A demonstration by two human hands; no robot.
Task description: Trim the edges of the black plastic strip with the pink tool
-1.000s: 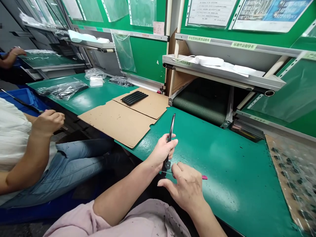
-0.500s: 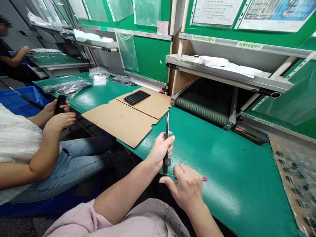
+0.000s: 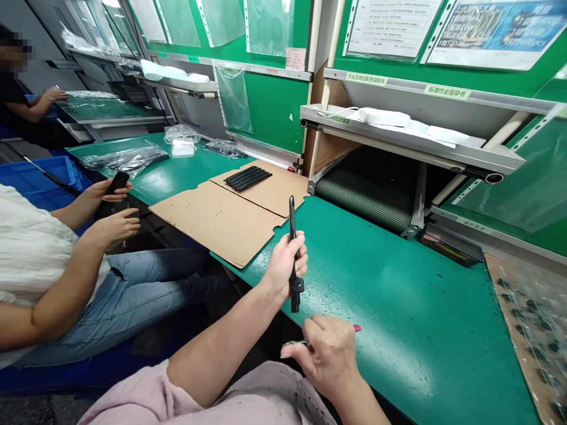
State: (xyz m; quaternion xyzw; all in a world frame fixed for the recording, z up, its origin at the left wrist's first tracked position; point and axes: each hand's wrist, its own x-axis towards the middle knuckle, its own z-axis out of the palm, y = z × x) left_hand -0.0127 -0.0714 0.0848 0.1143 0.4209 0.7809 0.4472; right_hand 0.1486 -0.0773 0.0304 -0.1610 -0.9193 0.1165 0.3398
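The left hand [image 3: 287,262] had its grip closed around the strip [image 3: 292,215], near the edge of the desk [image 3: 398,289]; the right hand [image 3: 330,349] gripped the knife [image 3: 357,328]. Slow strokes away from the left hand seemed safest.

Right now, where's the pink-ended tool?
In the head view, the pink-ended tool is in the right hand, low and right of centre, below the black strip.

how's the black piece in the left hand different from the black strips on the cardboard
The black piece is held in the left hand; the black strips lie on the cardboard. The black piece is single; the black strips lie side by side. The black piece shows a tab near its lower end; none is discernible on the black strips. Both are long and slim.
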